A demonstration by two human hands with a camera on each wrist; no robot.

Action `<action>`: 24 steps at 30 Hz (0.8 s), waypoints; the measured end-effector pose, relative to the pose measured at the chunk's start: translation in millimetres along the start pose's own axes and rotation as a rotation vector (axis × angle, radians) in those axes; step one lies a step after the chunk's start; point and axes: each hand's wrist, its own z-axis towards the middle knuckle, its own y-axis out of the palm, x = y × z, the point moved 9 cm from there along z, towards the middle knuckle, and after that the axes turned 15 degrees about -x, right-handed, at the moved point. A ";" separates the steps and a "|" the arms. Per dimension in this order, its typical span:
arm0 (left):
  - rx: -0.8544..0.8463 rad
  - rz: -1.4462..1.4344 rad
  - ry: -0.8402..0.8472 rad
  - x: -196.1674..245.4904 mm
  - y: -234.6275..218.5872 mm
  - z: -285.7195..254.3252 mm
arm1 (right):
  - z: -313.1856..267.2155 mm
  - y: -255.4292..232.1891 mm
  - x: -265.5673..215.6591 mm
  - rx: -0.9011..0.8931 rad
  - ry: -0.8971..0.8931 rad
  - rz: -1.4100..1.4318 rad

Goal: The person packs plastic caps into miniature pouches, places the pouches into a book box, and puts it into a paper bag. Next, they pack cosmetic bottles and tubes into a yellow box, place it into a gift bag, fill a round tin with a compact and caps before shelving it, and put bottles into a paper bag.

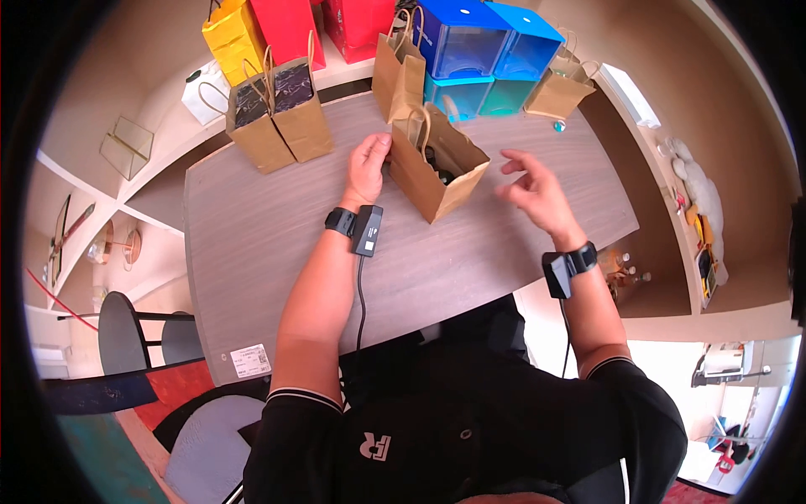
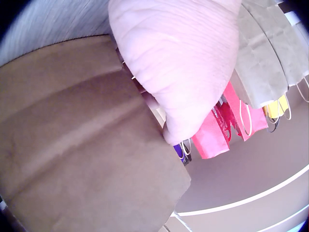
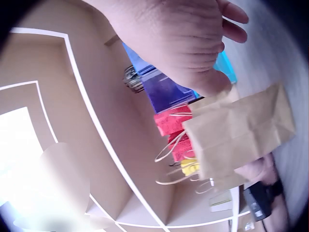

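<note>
A brown paper bag (image 1: 428, 181) with twisted paper handles stands on the table in front of the person, its mouth facing up. Dark items (image 1: 445, 176) show inside it, their kind unclear. At its left side is the left hand (image 1: 366, 170), with thumb and fingertips right at the paper; part of the fingers is hidden in the left wrist view, where the bag's broad side (image 2: 91, 145) fills much of the picture. The right hand (image 1: 535, 193) hovers apart from the bag on its right, fingers loosely spread and holding nothing.
Two brown bags (image 1: 281, 126) with dark wrapped contents stand at the back left. Behind are another brown bag (image 1: 398, 76), blue and teal drawer boxes (image 1: 466, 50), and red bags (image 1: 361, 29). A further brown bag (image 1: 558, 91) and a small round object (image 1: 559, 126) lie right.
</note>
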 end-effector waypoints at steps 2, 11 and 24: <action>0.032 -0.029 0.002 6.0 1.4 -2.0 | 4.8 22.4 10.1 -0.115 0.057 -0.029; 0.399 0.494 0.167 50.4 -17.7 -23.0 | 54.9 90.5 -8.6 -0.234 -0.113 -0.215; 0.599 0.190 0.097 32.3 -47.7 -35.8 | 132.6 129.5 -14.4 -0.173 0.031 -0.347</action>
